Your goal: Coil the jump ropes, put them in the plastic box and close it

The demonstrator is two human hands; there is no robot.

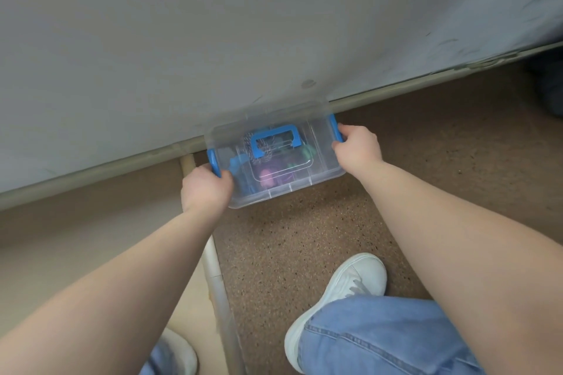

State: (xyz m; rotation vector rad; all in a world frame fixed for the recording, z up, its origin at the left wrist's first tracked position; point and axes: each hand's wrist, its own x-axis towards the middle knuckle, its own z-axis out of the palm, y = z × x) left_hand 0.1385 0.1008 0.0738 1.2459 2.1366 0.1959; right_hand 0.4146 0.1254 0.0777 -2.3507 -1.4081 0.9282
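You hold the box [316,143] with both hands, one at each short end. Your left hand [207,189] is curled around the blue left clip [214,163]. Your right hand [358,146] is curled around the blue right clip [335,131]. The clear lid [292,128] is on the box, and the blue handle [272,137] lies flat on top of it. You can see the ropes [248,148] through the lid: one striped, and some pink and green bits that look blurry. The far side of the box is over the edge of the grey table [152,55]. The near side sticks out over the brown floor [304,237]. I cannot tell if the box touches the table. Your white shoe [344,292] and your jeans [380,335] show below.
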